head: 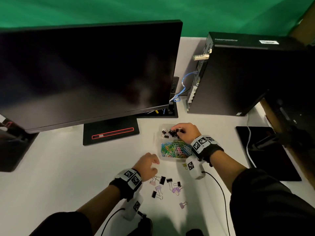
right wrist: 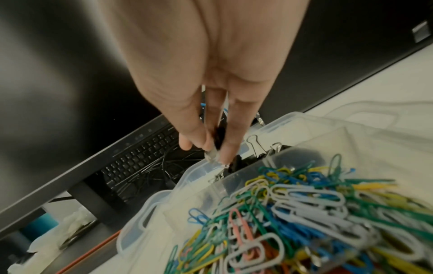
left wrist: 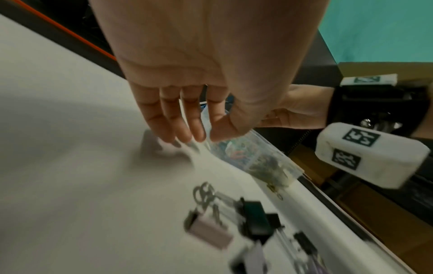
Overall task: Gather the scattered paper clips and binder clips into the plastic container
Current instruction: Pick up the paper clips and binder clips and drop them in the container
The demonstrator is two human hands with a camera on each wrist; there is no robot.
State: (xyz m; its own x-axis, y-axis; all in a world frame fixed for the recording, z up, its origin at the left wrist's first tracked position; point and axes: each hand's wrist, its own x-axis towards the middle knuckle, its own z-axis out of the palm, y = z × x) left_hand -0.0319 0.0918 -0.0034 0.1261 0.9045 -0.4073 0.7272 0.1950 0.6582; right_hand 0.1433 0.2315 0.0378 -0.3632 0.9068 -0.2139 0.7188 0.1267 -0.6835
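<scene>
A clear plastic container (head: 160,155) sits right of the monitor stand. Its far compartment holds black binder clips (head: 167,132) and its near one coloured paper clips (head: 175,149). My right hand (head: 177,129) hovers over the far compartment. In the right wrist view its fingertips (right wrist: 228,153) pinch a black binder clip (right wrist: 219,136) just above the container rim (right wrist: 150,207). My left hand (head: 156,165) hangs over the table left of the container, with straight fingers (left wrist: 173,129) above a blurred lilac clip (left wrist: 152,146). Several black and lilac binder clips (head: 166,184) lie scattered close to me.
A large dark monitor (head: 85,74) on a black stand base (head: 110,133) fills the left. At the right stands a black computer tower (head: 247,74), with blue cables (head: 184,86) between. A black mat (head: 265,150) with a white cable lies right of my arm. A small yellow clip (head: 185,165) lies by the container.
</scene>
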